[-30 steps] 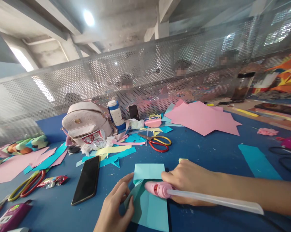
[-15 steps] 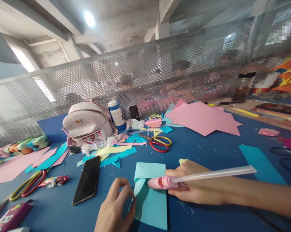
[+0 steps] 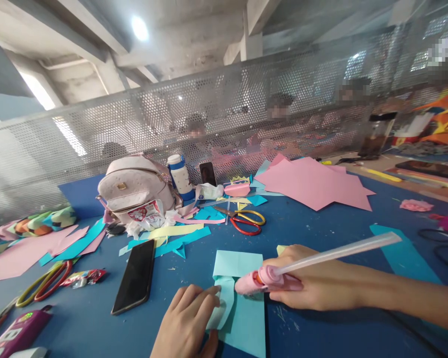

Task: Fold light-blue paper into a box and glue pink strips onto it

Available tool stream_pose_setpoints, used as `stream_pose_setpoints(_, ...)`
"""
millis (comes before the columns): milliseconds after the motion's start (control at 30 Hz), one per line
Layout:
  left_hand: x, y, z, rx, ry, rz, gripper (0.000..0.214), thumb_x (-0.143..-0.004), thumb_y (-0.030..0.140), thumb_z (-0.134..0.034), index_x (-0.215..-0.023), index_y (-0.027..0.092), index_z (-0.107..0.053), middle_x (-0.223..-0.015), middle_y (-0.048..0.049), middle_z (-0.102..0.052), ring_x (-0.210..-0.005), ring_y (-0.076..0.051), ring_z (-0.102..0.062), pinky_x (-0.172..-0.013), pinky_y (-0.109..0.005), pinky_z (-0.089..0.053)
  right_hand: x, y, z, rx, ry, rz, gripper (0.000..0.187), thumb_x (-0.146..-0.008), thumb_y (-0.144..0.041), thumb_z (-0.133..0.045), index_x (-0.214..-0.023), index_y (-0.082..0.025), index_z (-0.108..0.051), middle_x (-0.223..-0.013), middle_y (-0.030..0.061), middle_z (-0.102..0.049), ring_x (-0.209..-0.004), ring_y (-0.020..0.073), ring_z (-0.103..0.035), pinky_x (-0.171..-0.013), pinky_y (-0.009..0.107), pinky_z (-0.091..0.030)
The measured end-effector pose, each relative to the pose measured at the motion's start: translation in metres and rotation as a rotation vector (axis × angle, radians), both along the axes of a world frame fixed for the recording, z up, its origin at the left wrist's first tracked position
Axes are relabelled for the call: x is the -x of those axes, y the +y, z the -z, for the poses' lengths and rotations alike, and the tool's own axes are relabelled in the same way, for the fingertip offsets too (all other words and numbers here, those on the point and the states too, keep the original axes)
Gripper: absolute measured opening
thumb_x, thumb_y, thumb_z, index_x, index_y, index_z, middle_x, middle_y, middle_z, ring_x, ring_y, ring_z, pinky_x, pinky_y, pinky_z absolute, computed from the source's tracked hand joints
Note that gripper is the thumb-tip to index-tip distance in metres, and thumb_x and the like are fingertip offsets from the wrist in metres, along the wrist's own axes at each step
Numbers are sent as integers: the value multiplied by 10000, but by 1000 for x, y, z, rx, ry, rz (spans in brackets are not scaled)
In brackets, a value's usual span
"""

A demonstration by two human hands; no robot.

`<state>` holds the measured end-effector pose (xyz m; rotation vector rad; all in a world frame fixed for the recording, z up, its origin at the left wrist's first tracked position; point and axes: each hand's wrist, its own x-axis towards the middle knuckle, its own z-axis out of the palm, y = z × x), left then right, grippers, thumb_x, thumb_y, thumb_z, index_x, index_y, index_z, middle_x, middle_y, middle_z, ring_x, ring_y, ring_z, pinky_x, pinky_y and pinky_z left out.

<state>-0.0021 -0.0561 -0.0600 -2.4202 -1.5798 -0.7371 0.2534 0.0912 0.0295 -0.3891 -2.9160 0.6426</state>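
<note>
Light-blue paper [image 3: 248, 318] is laid on blue table [image 3: 321, 228], between both hands. Since preceding pictures, side flap [image 3: 224, 301] is turned further inward over paper; left hand [image 3: 188, 320] is shifted rightward. Left fingers are curled against flap; firm pinch cannot be told. Pink glue gun [image 3: 263, 279] is grasped in right hand [image 3: 313, 283], nozzle just beside flap, glue stick [image 3: 343, 253] tipped upward. Judged: folding is advanced; glue bead is not discerned.

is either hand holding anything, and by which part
Right hand holds a pink glue gun, apparently by its hidden handle. Left hand touches the flap of the pale blue paper; whether it pinches cannot be told.
</note>
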Motion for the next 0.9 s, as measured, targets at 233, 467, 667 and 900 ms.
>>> stream_pose_setpoints(233, 9, 4, -5, -25, 199, 115, 389, -862, 428, -673, -1170, 201, -601, -1182, -48, -708, -919, -238, -647, -787, -345, -520, -9, 9, 4, 106, -24, -3, 334, -894, -260, -561, -1174, -410, -664, -720, -41, -545, -628, 135, -481, -565, 237, -303)
stream_pose_setpoints(467, 12, 8, -26, 4, 222, 227, 434, -1006, 512, -384, -1141, 164, -606, -984, -78, -712, -778, -214, -648, -681, -337, -527, -20, 15, 5, 254, -10, 46, 191, -933, -327, -539, -980, -259, -712, -745, -22, -532, -662, 129, -478, -602, 224, -367)
stream_pose_setpoints(667, 18, 11, -29, 55, 195, 309, 333, -1035, 392, -355, -1105, 187, -609, -1050, -81, -719, -816, -214, -668, -670, -346, -536, -28, 31, 11, 537, 45, 192, 353, -914, -496, -551, -920, -159, -656, -635, -20, -523, -515, 120, -517, -482, 226, -415)
stream_pose_setpoints(900, 1, 18, -26, -47, 185, 299, 225, -1011, 215, -406, -1021, 160, -623, -890, -70, -716, -706, -195, -661, -584, -323, -519, -34, 58, 20, 638, 134, 166, 430, -939, -549, -513, -854, -139, -612, -466, -30, -545, -415, 94, -466, -504, 231, -418)
